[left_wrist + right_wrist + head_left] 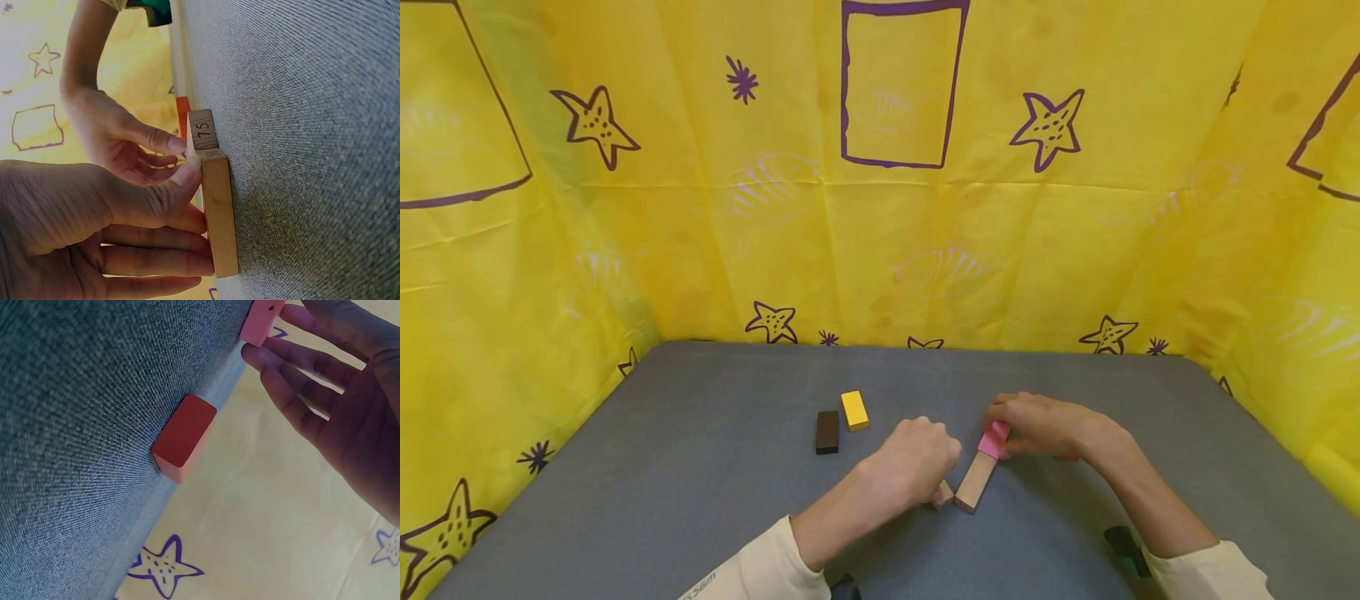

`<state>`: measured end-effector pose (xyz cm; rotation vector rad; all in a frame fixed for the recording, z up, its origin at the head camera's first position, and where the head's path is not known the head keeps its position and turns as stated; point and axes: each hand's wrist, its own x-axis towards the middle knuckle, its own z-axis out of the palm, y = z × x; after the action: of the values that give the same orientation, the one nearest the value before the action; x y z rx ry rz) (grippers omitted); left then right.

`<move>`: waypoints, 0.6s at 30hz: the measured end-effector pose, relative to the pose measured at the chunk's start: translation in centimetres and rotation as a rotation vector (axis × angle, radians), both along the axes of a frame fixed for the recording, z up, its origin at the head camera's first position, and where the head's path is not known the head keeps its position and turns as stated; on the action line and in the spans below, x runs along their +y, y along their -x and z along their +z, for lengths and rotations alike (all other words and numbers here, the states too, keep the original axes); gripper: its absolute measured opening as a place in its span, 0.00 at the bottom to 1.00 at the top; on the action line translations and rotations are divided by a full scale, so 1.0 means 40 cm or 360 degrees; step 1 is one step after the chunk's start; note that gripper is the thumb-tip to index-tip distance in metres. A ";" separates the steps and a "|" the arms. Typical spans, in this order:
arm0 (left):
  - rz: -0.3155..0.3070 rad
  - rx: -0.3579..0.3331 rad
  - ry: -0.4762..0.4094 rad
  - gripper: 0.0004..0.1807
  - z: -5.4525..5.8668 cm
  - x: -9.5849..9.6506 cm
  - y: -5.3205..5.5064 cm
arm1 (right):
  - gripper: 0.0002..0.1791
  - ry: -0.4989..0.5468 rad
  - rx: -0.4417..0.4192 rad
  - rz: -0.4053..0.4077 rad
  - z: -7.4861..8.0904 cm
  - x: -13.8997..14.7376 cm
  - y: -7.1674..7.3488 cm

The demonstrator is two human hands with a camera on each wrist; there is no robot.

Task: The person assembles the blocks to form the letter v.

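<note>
My left hand [913,458] pinches a plain wooden block [220,215] between thumb and fingers, low over the grey table. In the head view that hand covers most of the block. Right beside it lies a second wooden block [976,482], whose end is marked 75 in the left wrist view. At the far end of this second block is a pink block [992,442], lined up with it. My right hand [1041,421] holds the pink block from the right, thumb on the near side. Dark dots show on the pink block in the right wrist view.
A red block [186,431] stands on the grey table [700,500], right of the right hand and mostly hidden by it in the head view. Left of the hands lie a dark brown block [827,432] and a yellow block [854,410]. Yellow patterned cloth [880,250] surrounds the table.
</note>
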<state>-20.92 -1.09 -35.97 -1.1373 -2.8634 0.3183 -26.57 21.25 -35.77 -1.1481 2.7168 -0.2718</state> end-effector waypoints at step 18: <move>0.0019 -0.0021 0.0004 0.17 0.002 0.001 0.000 | 0.14 -0.0011 0.0000 -0.0021 -0.001 0.000 -0.001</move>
<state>-20.93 -1.04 -35.87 -1.1277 -2.8830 0.3157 -26.53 21.25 -35.82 -1.1290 2.7241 -0.2635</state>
